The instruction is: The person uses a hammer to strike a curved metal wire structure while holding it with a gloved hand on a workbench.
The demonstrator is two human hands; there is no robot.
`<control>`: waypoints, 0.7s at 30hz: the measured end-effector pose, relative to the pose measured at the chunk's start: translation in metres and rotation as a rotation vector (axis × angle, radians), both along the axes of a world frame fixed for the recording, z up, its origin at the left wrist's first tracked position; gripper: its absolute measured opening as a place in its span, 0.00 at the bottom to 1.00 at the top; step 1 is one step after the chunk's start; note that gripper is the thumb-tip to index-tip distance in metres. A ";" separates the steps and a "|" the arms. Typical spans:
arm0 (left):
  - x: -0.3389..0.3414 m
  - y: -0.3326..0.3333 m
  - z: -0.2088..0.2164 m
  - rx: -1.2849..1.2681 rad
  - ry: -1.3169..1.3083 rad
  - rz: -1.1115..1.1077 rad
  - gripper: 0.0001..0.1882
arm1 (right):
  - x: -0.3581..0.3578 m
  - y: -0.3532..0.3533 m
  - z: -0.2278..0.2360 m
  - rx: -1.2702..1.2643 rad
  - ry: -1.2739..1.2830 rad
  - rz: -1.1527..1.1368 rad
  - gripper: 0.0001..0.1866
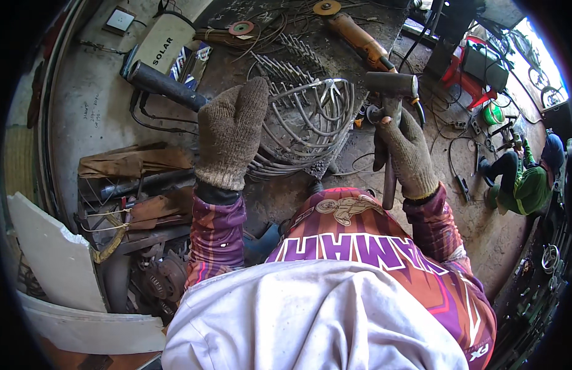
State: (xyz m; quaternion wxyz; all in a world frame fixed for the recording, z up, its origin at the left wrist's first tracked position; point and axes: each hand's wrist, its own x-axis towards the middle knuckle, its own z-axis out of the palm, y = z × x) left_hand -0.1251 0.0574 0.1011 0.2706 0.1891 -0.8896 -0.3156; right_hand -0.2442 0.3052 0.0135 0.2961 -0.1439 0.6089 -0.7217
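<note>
My left hand [231, 132], in a knitted brown work glove, is closed around one end of a dark metal pipe [165, 85] that sticks out to the left. Its thumb points up. My right hand [412, 154], gloved alike, is wrapped round the handle of a hammer [389, 84], whose thick cylindrical head points up and whose metal handle hangs below the fist. Between and beyond my hands, a bundle of bent grey metal rods [310, 126] lies on the work surface, bound with a white tie at its right end. The two tools are apart.
An orange angle grinder [360, 40] lies at the back, near grinding discs [241, 28]. Several upright metal pins [279, 68] stand behind the rods. A pale box [165, 46] sits back left, scrap metal [159, 277] lower left. A person in green [525, 185] crouches at right.
</note>
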 end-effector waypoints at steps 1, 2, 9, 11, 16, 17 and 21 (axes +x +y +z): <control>-0.001 0.002 0.001 0.000 -0.003 -0.003 0.23 | 0.000 -0.001 -0.002 0.000 -0.003 -0.003 0.17; -0.002 0.004 0.004 -0.030 -0.057 0.008 0.22 | 0.000 -0.002 -0.003 -0.008 -0.016 -0.006 0.17; -0.005 0.012 0.018 -0.153 -0.126 -0.026 0.22 | -0.002 0.000 -0.015 0.029 -0.037 0.015 0.14; -0.011 0.014 0.023 -0.166 -0.184 -0.048 0.22 | -0.004 0.002 -0.015 0.030 -0.054 0.013 0.14; -0.017 0.026 0.023 -0.345 -0.198 -0.125 0.23 | -0.007 0.000 -0.011 0.010 -0.040 -0.008 0.16; -0.017 0.028 0.021 -0.417 -0.196 -0.133 0.23 | -0.007 -0.002 -0.011 0.005 -0.041 -0.001 0.16; -0.018 0.040 0.017 -0.565 -0.256 -0.188 0.20 | -0.008 -0.002 -0.014 -0.012 -0.051 -0.006 0.16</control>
